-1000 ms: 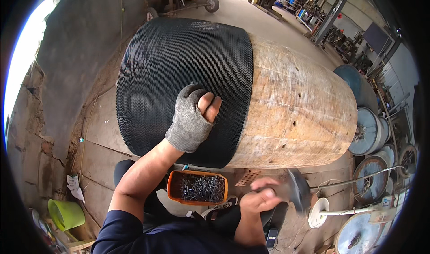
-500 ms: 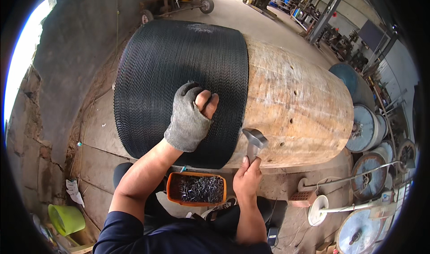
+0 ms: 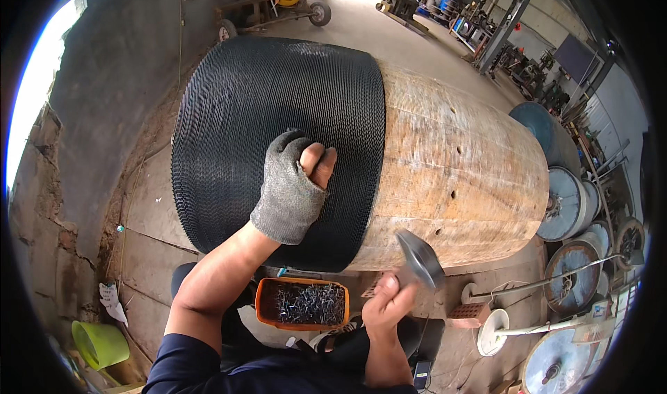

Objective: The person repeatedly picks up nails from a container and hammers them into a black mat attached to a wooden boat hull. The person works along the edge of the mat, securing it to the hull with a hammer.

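Observation:
A large wooden drum (image 3: pixel 462 161) lies on its side, its left part covered with a ridged black band or sheet (image 3: pixel 229 130) of many fine rows. My left hand (image 3: pixel 292 182), in a grey glove with bare fingertips showing, rests on the black surface near its right edge. Its fingers are curled closed; anything pinched in them is hidden. Over the drum's near side, to the right, my right hand (image 3: pixel 389 302) grips a hammer (image 3: pixel 420 258), its metal head raised and slightly blurred. An orange bin (image 3: pixel 261 304) full of small dark nails or pins stands below, between my forearms.
Blue-grey metal drums and round discs (image 3: pixel 559 203) stand along the right. A red brick (image 3: pixel 469 315) and a white round piece (image 3: pixel 492 331) are on the floor. A green bucket (image 3: pixel 101 343) sits lower left, beside a rough wall. A wheeled cart (image 3: pixel 278 8) is behind the drum.
My right hand has swung the hammer down and to the right, away from the drum's surface. My left hand stays nearly in place on the black rows.

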`<control>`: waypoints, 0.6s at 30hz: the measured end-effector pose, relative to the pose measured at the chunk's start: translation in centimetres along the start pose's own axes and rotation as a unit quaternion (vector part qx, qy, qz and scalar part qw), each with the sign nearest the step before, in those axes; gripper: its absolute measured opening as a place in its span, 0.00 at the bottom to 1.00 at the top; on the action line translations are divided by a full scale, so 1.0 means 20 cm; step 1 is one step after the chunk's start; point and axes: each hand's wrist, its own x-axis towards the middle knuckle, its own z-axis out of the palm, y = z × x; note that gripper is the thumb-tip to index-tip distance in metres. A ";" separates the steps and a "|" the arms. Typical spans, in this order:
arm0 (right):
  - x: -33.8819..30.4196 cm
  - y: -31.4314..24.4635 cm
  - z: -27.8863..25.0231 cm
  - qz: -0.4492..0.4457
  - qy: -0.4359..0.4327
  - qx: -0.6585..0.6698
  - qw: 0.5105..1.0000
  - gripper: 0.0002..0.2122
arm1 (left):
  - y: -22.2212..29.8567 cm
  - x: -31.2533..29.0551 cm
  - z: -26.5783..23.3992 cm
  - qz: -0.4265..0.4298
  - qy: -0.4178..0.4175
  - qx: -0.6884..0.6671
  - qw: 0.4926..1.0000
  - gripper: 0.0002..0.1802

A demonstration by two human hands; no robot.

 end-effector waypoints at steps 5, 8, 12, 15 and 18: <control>0.04 0.06 0.11 0.114 -0.128 -0.206 0.963 0.10 | -0.03 -0.01 -0.01 -0.023 -0.036 0.066 0.997 0.25; -0.01 0.08 0.06 0.123 -0.116 -0.178 0.969 0.10 | -0.05 -0.01 0.07 -0.089 -0.032 0.050 0.994 0.24; -0.11 0.07 0.01 0.120 -0.106 -0.121 0.980 0.10 | 0.07 0.08 -0.05 -0.002 -0.032 0.046 0.998 0.25; -0.17 0.13 0.02 0.152 -0.086 -0.068 0.982 0.10 | 0.36 -0.03 -0.08 0.004 -0.029 -0.122 0.992 0.29; -0.14 0.10 -0.01 0.127 -0.080 -0.085 0.985 0.09 | 0.48 -0.16 -0.05 -0.106 -0.122 -0.218 0.962 0.32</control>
